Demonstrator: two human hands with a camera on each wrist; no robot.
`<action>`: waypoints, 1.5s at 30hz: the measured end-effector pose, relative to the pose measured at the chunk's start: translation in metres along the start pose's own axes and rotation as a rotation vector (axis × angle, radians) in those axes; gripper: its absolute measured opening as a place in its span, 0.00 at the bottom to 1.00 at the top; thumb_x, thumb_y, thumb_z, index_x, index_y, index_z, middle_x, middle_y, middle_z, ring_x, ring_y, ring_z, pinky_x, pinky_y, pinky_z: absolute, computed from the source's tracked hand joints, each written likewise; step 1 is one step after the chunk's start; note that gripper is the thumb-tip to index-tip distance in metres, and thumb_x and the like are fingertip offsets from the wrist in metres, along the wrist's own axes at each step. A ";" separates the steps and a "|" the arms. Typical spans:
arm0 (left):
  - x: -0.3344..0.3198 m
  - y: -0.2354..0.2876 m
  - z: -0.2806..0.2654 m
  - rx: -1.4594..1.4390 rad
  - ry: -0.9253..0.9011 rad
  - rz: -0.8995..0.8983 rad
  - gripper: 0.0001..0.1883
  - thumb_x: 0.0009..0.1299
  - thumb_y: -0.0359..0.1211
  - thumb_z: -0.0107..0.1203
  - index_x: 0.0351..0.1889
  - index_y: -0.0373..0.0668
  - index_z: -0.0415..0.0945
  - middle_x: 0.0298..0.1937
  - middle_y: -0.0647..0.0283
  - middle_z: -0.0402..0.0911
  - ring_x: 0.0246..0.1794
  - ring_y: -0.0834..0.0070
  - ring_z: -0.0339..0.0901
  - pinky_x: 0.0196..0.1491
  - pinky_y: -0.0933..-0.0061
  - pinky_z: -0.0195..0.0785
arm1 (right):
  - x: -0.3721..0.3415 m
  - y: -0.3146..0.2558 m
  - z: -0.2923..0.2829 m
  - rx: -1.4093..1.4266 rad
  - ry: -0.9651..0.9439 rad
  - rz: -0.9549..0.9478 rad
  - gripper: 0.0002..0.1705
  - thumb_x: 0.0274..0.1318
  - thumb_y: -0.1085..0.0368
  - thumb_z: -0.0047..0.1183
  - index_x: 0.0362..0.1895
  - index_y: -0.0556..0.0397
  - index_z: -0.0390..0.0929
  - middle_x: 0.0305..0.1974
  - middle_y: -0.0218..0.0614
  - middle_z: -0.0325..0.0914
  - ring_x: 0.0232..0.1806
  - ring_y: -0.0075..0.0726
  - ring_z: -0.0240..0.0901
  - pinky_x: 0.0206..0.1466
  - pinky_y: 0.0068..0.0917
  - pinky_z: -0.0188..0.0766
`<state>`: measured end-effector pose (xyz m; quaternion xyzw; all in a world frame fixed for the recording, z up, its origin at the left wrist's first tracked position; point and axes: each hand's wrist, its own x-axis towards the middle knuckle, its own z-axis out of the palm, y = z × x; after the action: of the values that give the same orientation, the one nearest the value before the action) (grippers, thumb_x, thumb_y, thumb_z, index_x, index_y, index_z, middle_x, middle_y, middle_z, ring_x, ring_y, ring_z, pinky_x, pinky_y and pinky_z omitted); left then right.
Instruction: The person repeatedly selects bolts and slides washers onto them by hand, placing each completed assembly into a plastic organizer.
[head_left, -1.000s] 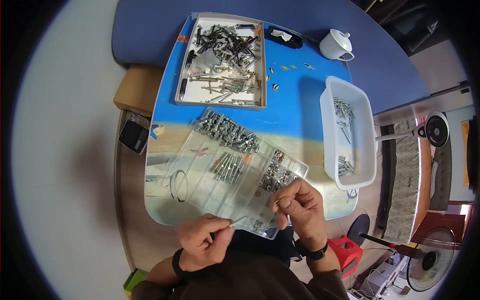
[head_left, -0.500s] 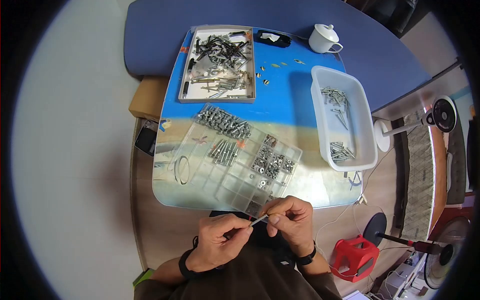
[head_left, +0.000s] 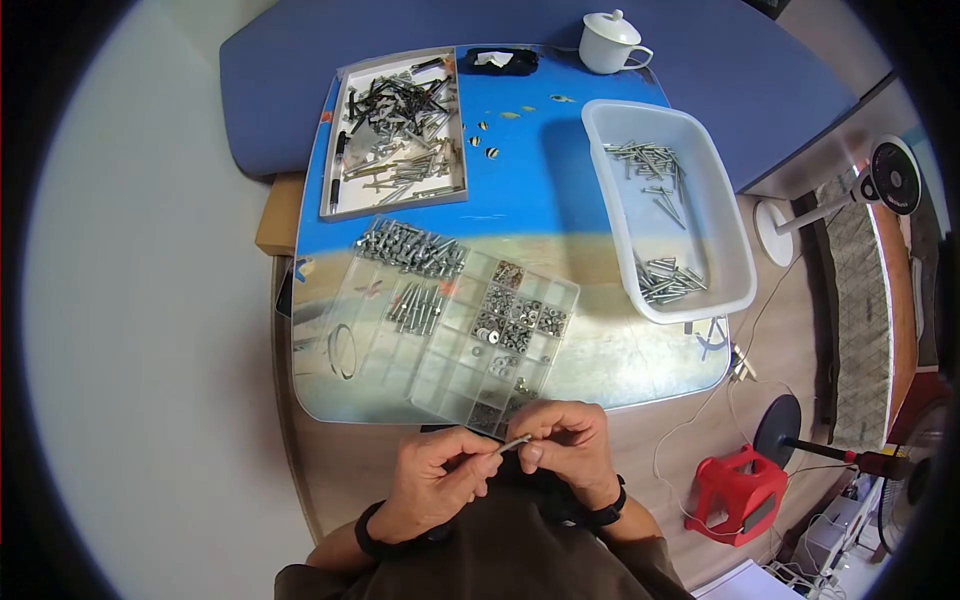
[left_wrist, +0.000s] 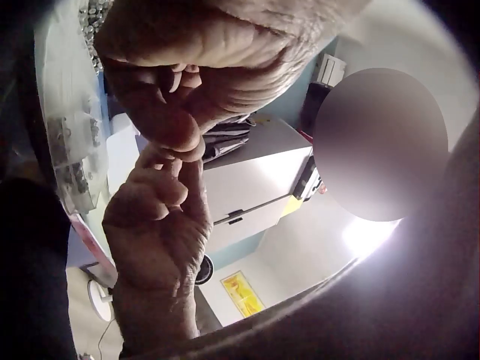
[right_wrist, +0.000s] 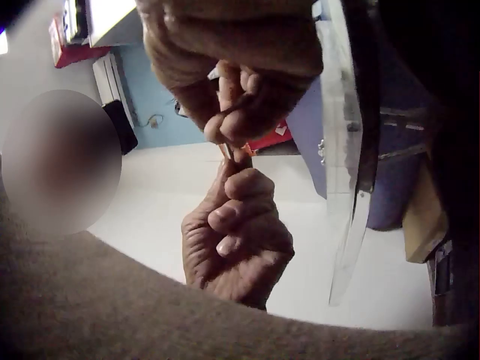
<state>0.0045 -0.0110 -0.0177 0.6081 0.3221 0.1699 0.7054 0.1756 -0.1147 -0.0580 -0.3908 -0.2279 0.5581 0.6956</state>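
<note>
In the head view the left hand (head_left: 435,482) pinches a thin metal screw (head_left: 514,443) between thumb and fingers. The right hand (head_left: 575,450) has its thumb and forefinger at the screw's other end; a small part there is too small to tell. Fingertips of both hands nearly meet in the left wrist view, the left hand (left_wrist: 202,67) above the right hand (left_wrist: 161,240). Between the right hand (right_wrist: 232,67) and left hand (right_wrist: 240,232) a short bit of the screw (right_wrist: 228,151) shows. Just beyond the hands lies a clear divided box (head_left: 455,372) with nuts, washers and bolts.
A white tray of screws (head_left: 399,206) lies at the back left, a white plastic tub (head_left: 712,215) with screws at the right. A lidded white cup (head_left: 608,45) and a black tissue pack (head_left: 520,62) stand behind. A red stool (head_left: 735,500) is on the floor.
Both hands have come together, the screw now between them. The right hand has moved left and down. The head view has shifted, with the table's things further left.
</note>
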 end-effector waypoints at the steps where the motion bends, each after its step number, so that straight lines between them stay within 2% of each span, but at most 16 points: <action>1: 0.001 -0.001 -0.001 -0.023 -0.034 -0.042 0.05 0.72 0.27 0.60 0.38 0.33 0.81 0.28 0.61 0.83 0.21 0.83 0.79 0.21 0.83 0.72 | 0.001 0.000 -0.001 -0.025 -0.020 -0.009 0.10 0.58 0.78 0.60 0.45 0.62 0.82 0.35 0.36 0.81 0.29 0.18 0.73 0.32 0.17 0.70; 6: 0.009 0.004 -0.006 -0.061 -0.098 -0.151 0.05 0.72 0.27 0.59 0.39 0.32 0.81 0.28 0.59 0.83 0.22 0.82 0.80 0.22 0.83 0.73 | 0.011 0.001 -0.009 -0.019 -0.145 -0.110 0.10 0.56 0.77 0.62 0.43 0.63 0.83 0.37 0.39 0.80 0.31 0.20 0.72 0.33 0.19 0.68; 8: 0.011 0.007 -0.009 -0.109 -0.124 -0.203 0.06 0.72 0.27 0.60 0.39 0.32 0.81 0.29 0.59 0.83 0.23 0.81 0.80 0.22 0.82 0.73 | 0.011 0.002 -0.012 -0.042 -0.145 -0.069 0.10 0.54 0.76 0.63 0.42 0.63 0.83 0.38 0.40 0.80 0.34 0.22 0.72 0.34 0.20 0.67; 9: 0.013 0.007 -0.009 -0.111 -0.122 -0.205 0.06 0.72 0.27 0.60 0.39 0.32 0.81 0.29 0.59 0.83 0.23 0.81 0.80 0.22 0.82 0.73 | 0.009 -0.005 -0.009 -0.012 -0.080 0.072 0.11 0.53 0.76 0.64 0.42 0.63 0.84 0.38 0.39 0.80 0.36 0.24 0.73 0.36 0.22 0.67; 10: 0.014 0.007 -0.010 -0.121 -0.139 -0.213 0.06 0.72 0.27 0.60 0.38 0.31 0.80 0.29 0.58 0.83 0.23 0.81 0.80 0.22 0.82 0.73 | 0.012 -0.005 -0.010 -0.012 -0.079 0.076 0.11 0.53 0.76 0.64 0.42 0.63 0.84 0.38 0.39 0.80 0.36 0.24 0.73 0.36 0.22 0.67; 12: 0.016 0.005 -0.012 -0.135 -0.157 -0.223 0.06 0.72 0.27 0.59 0.38 0.31 0.80 0.29 0.58 0.84 0.23 0.81 0.80 0.22 0.82 0.73 | 0.019 -0.004 -0.011 -0.178 -0.180 -0.087 0.10 0.53 0.75 0.65 0.41 0.61 0.85 0.36 0.37 0.80 0.36 0.24 0.73 0.35 0.23 0.67; 14: 0.017 0.001 -0.016 -0.199 -0.225 -0.200 0.05 0.73 0.28 0.58 0.39 0.34 0.80 0.30 0.61 0.83 0.23 0.83 0.79 0.23 0.84 0.70 | 0.021 -0.007 -0.004 -0.184 -0.170 -0.027 0.10 0.53 0.74 0.66 0.41 0.60 0.85 0.36 0.36 0.80 0.35 0.25 0.74 0.36 0.23 0.68; 18: 0.020 -0.001 -0.021 -0.230 -0.214 -0.238 0.05 0.74 0.28 0.57 0.40 0.34 0.79 0.31 0.60 0.83 0.23 0.82 0.79 0.23 0.83 0.71 | 0.023 -0.014 0.005 -0.262 -0.142 0.065 0.12 0.51 0.74 0.67 0.42 0.58 0.86 0.33 0.35 0.81 0.35 0.27 0.74 0.37 0.25 0.69; 21: 0.025 -0.001 -0.027 -0.346 -0.236 -0.293 0.05 0.73 0.26 0.58 0.38 0.31 0.77 0.30 0.55 0.84 0.21 0.79 0.79 0.21 0.80 0.72 | 0.023 -0.016 0.007 -0.384 -0.179 0.004 0.14 0.50 0.74 0.68 0.44 0.57 0.86 0.32 0.35 0.81 0.33 0.29 0.74 0.37 0.26 0.70; 24: 0.030 -0.003 -0.032 -0.470 -0.302 -0.369 0.06 0.72 0.26 0.59 0.40 0.30 0.76 0.30 0.55 0.84 0.18 0.79 0.77 0.20 0.79 0.71 | 0.022 -0.017 0.013 -0.431 -0.160 0.012 0.14 0.49 0.69 0.70 0.42 0.58 0.87 0.30 0.38 0.82 0.33 0.33 0.76 0.35 0.27 0.70; 26: 0.035 0.004 -0.032 -0.475 -0.310 -0.501 0.07 0.72 0.26 0.59 0.40 0.30 0.76 0.29 0.54 0.84 0.17 0.79 0.76 0.19 0.79 0.70 | 0.023 -0.019 0.013 -0.468 -0.168 0.018 0.14 0.49 0.69 0.70 0.42 0.58 0.88 0.31 0.38 0.82 0.32 0.33 0.76 0.34 0.27 0.70; 29: 0.035 -0.006 -0.040 -0.511 -0.395 -0.557 0.09 0.71 0.29 0.61 0.42 0.32 0.78 0.32 0.57 0.84 0.19 0.80 0.77 0.21 0.81 0.71 | 0.024 -0.022 0.014 -0.522 -0.192 0.045 0.14 0.50 0.68 0.70 0.43 0.58 0.87 0.31 0.38 0.82 0.31 0.33 0.77 0.34 0.28 0.70; 31: 0.037 -0.002 -0.042 -0.533 -0.390 -0.581 0.08 0.70 0.27 0.61 0.41 0.31 0.77 0.30 0.55 0.84 0.17 0.79 0.76 0.20 0.80 0.70 | 0.025 -0.025 0.017 -0.537 -0.212 0.071 0.15 0.50 0.67 0.70 0.43 0.58 0.87 0.30 0.39 0.82 0.32 0.33 0.77 0.34 0.28 0.71; 34: 0.039 0.008 -0.049 -0.553 -0.360 -0.560 0.06 0.69 0.24 0.61 0.39 0.29 0.76 0.29 0.52 0.84 0.15 0.78 0.75 0.18 0.79 0.69 | 0.034 -0.035 0.015 -0.714 -0.254 -0.038 0.16 0.50 0.68 0.68 0.46 0.55 0.85 0.30 0.38 0.80 0.24 0.36 0.75 0.26 0.29 0.70; 37: 0.038 0.008 -0.057 -0.552 -0.307 -0.508 0.06 0.68 0.23 0.61 0.38 0.29 0.76 0.29 0.50 0.84 0.14 0.78 0.74 0.17 0.78 0.68 | 0.044 -0.043 0.002 -1.224 -0.041 -0.341 0.19 0.46 0.71 0.67 0.46 0.56 0.83 0.33 0.39 0.78 0.22 0.38 0.76 0.24 0.30 0.71; 45: 0.039 0.004 -0.072 -0.474 -0.174 -0.406 0.05 0.63 0.18 0.61 0.32 0.30 0.75 0.28 0.49 0.84 0.12 0.76 0.74 0.15 0.78 0.66 | 0.063 -0.039 -0.003 -1.561 0.044 -0.368 0.19 0.44 0.75 0.67 0.45 0.55 0.82 0.33 0.37 0.77 0.23 0.40 0.77 0.25 0.32 0.74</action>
<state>-0.0139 0.0677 -0.0271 0.3624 0.3266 0.0434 0.8719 0.2186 -0.0578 -0.0362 -0.7316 -0.5994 0.1062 0.3069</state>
